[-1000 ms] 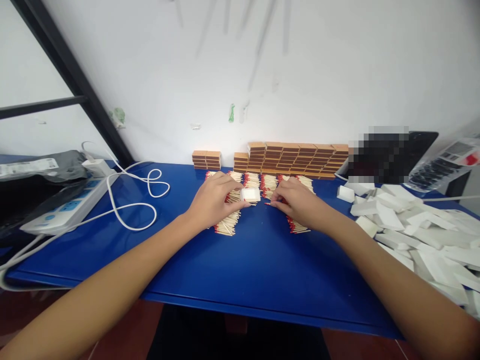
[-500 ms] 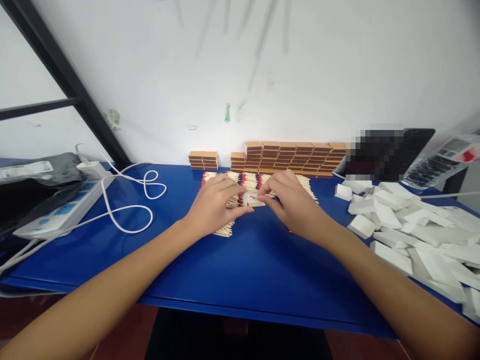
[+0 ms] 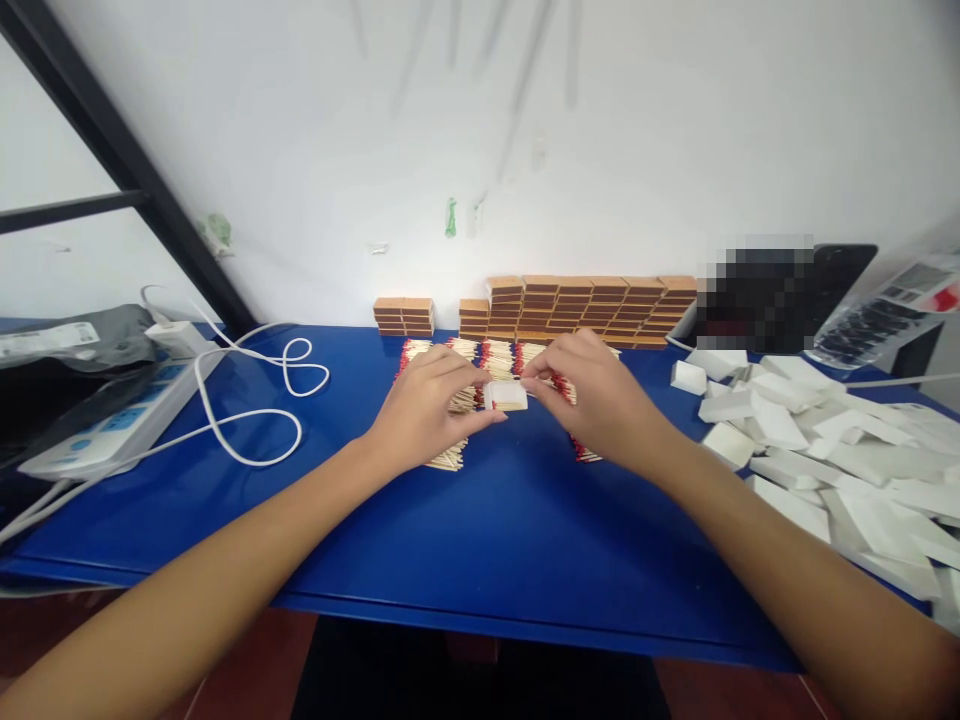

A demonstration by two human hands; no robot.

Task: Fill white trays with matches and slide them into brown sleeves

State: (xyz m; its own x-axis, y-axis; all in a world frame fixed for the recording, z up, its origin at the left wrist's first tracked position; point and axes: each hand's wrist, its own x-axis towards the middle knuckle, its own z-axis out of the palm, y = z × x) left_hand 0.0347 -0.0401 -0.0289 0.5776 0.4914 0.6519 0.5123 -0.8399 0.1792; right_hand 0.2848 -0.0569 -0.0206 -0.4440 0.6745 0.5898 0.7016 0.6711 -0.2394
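Observation:
My left hand (image 3: pixel 431 405) grips the left end of a small white matchbox tray (image 3: pixel 514 392) between thumb and fingers. Some pale matchsticks show along the tray's near side. At the tray's right edge, the thumb and forefinger of my right hand (image 3: pixel 596 400) are pinched together; anything between them is too small to make out. Bundles of red-tipped matches (image 3: pixel 498 356) lie in rows behind and under both hands. More matches (image 3: pixel 448 458) stick out below my left hand, and red match heads (image 3: pixel 585 450) show beside my right wrist.
Stacked brown matchboxes (image 3: pixel 577 308) line the wall, with a smaller stack (image 3: pixel 403 315) to their left. A heap of white trays (image 3: pixel 832 440) covers the right side of the blue table (image 3: pixel 480 560). A power strip (image 3: pixel 112 420) and looped white cable (image 3: pixel 247 460) lie at left.
My right fingertips have moved from over the tray to its right edge. The red tips seen in the tray's middle before no longer show there. My left hand keeps its hold.

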